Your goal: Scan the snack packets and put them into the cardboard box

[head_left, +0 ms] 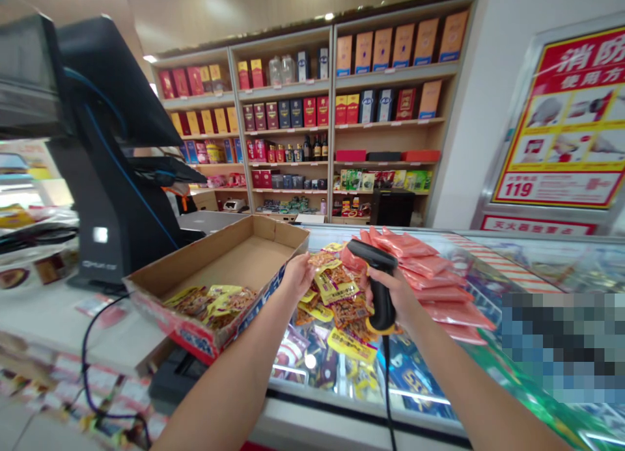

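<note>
My right hand (398, 293) is wrapped round the grip of a black barcode scanner (381, 301), its head tilted toward the left and its cable hanging down over the counter's front edge. To the left, my left hand (297, 276) pinches the edge of a yellow snack packet (321, 259) at the side of a heap of similar packets (349, 311) on the glass counter. Part of that heap is hidden behind the scanner. An open cardboard box (219, 252) stands left of the heap, with several snack packets (215, 304) inside at its near end.
Stacked pink-red packs (430, 269) lie right of the scanner on the glass-topped counter (322, 379). A black cash-register terminal (105, 197) stands at the left, with a cable beside it. Shelves (288, 132) of boxes and bottles line the back wall. A red fire-safety poster (566, 125) hangs at the right.
</note>
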Motion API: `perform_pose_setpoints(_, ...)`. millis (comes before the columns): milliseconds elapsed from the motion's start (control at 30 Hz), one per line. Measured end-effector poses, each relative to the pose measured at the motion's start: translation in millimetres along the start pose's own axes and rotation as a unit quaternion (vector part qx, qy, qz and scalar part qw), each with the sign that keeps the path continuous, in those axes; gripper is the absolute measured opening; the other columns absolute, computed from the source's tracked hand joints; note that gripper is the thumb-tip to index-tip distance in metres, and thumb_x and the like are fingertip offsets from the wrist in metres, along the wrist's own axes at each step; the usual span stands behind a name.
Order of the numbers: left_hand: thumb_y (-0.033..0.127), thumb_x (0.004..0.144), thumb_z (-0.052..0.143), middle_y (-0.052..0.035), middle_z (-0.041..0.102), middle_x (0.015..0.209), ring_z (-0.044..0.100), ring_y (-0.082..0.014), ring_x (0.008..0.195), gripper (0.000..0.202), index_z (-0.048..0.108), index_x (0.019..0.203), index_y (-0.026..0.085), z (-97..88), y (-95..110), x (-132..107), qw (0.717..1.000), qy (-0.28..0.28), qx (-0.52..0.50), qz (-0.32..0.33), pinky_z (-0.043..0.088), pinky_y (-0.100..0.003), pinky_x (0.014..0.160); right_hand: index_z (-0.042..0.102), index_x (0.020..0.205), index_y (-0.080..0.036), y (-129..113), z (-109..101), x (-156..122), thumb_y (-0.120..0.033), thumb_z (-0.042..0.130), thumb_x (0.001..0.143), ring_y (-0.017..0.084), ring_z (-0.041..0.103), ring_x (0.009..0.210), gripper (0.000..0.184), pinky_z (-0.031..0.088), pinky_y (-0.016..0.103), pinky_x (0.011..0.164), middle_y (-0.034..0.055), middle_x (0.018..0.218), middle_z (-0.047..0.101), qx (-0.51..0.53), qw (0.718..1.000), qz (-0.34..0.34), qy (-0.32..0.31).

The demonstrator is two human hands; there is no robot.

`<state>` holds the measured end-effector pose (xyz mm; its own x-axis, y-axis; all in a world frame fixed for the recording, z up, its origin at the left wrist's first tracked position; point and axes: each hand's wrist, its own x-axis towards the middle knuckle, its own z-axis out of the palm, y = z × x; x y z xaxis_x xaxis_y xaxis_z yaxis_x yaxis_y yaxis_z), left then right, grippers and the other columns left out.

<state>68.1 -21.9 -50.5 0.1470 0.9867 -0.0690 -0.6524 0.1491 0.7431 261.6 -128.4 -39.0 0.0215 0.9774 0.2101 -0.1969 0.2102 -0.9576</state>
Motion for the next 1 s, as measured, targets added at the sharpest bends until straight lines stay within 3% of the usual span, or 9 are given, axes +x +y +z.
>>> perform_pose_setpoints(100, 0.005, 0.082, 0.064, 0.0016, 0.057, 0.071, 0.056, -0.0065, 0.055, 0.017, 0.051, 0.079, 0.016, 2.5, -7.4, 1.2, 0.992, 0.045, 0.085, 0.08, 0.05, -0.016, 0.053, 0.064, 0.066, -0.017, -4.9, 0.5, 1.0, -0.041, 0.077, 0.063, 0.011, 0.054, 0.038, 0.027, 0.045, 0.023, 0.037, 0.0001, 0.055, 0.064, 0.039, 0.998, -0.028, 0.038)
perform_pose_setpoints(233, 0.005, 0.076, 0.067, -0.0038, 0.062, 0.088, 0.064, -0.0159, 0.084, 0.018, 0.06, 0.087, 0.017, 1.8, -14.8, -3.2, 0.952, 0.02, 0.237, 0.192, 0.054, -0.034, 0.086, 0.063, 0.068, -0.017, -3.6, -0.2, 2.3, -0.042, 0.077, 0.063, 0.012, 0.054, 0.037, 0.029, 0.042, 0.023, 0.035, 0.0004, 0.053, 0.063, 0.045, 0.998, -0.023, 0.039)
perform_pose_setpoints(367, 0.002, 0.066, 0.072, -0.0118, 0.06, 0.112, 0.054, -0.0286, 0.121, 0.022, 0.063, 0.079, 0.018, 3.2, -10.6, -23.8, 0.862, -0.006, 0.405, 0.306, 0.034, -0.043, 0.113, 0.062, 0.068, -0.017, -0.7, -1.4, 3.1, -0.044, 0.076, 0.065, 0.013, 0.054, 0.038, 0.03, 0.042, 0.024, 0.034, 0.0012, 0.052, 0.062, 0.041, 0.998, -0.023, 0.038)
perform_pose_setpoints(467, 0.006, 0.063, 0.075, -0.0121, 0.061, 0.115, 0.057, -0.0305, 0.118, 0.022, 0.062, 0.074, 0.02, 6.3, 17.0, -47.5, 0.775, -0.045, 0.534, 0.334, 0.036, -0.04, 0.111, 0.062, 0.067, -0.017, -0.7, -1.1, 3.1, -0.042, 0.077, 0.064, 0.013, 0.054, 0.038, 0.03, 0.042, 0.024, 0.035, 0.0011, 0.052, 0.062, 0.044, 0.998, -0.024, 0.042)
perform_pose_setpoints(567, 0.016, 0.062, 0.079, -0.0074, 0.066, 0.083, 0.066, -0.0286, 0.091, 0.018, 0.063, 0.068, 0.021, 2.2, 71.6, -66.3, 0.663, -0.037, 0.696, 0.274, 0.048, -0.036, 0.092, 0.062, 0.066, -0.017, -0.8, -0.7, 3.4, -0.042, 0.076, 0.065, 0.013, 0.055, 0.039, 0.029, 0.042, 0.024, 0.037, 0.0011, 0.052, 0.062, 0.04, 0.998, -0.03, 0.041)
perform_pose_setpoints(633, 0.027, 0.064, 0.077, -0.0059, 0.065, 0.067, 0.067, -0.027, 0.076, 0.016, 0.062, 0.062, 0.021, -10.4, 112.0, -72.2, 0.575, -0.013, 0.8, 0.171, 0.049, -0.034, 0.079, 0.062, 0.066, -0.017, -0.6, -0.3, 3.7, -0.043, 0.076, 0.065, 0.012, 0.055, 0.039, 0.03, 0.042, 0.023, 0.038, 0.0012, 0.052, 0.062, 0.039, 0.998, -0.034, 0.039)
perform_pose_setpoints(733, 0.044, 0.066, 0.071, -0.0087, 0.068, 0.065, 0.065, -0.0248, 0.064, 0.028, 0.061, 0.058, 0.019, -45.0, 152.8, -71.8, 0.504, -0.013, 0.864, 0.013, 0.048, -0.032, 0.065, 0.063, 0.064, -0.016, -1.3, 1.2, 3.3, -0.043, 0.076, 0.065, 0.012, 0.054, 0.039, 0.03, 0.041, 0.023, 0.038, 0.0012, 0.051, 0.062, 0.035, 0.998, -0.04, 0.037)
perform_pose_setpoints(867, 0.045, 0.052, 0.075, -0.0121, 0.074, 0.085, 0.067, -0.0255, 0.071, 0.035, 0.066, 0.072, 0.018, -90.1, 154.2, -61.9, 0.481, -0.029, 0.874, -0.07, 0.048, -0.03, 0.061, 0.062, 0.062, -0.016, -3.4, 3.1, 1.9, -0.042, 0.075, 0.064, 0.013, 0.055, 0.039, 0.029, 0.041, 0.025, 0.038, 0.001, 0.052, 0.061, 0.034, 0.998, -0.046, 0.037)
perform_pose_setpoints(1000, 0.037, 0.042, 0.079, -0.0089, 0.071, 0.07, 0.067, -0.0276, 0.076, 0.031, 0.063, 0.061, 0.018, -95.4, 138.0, -54.3, 0.417, 0.004, 0.907, -0.052, 0.048, -0.029, 0.065, 0.061, 0.062, -0.017, -3.7, 3.2, 1.4, -0.042, 0.075, 0.065, 0.013, 0.054, 0.039, 0.029, 0.042, 0.025, 0.039, 0.0009, 0.052, 0.061, 0.03, 0.998, -0.049, 0.039)
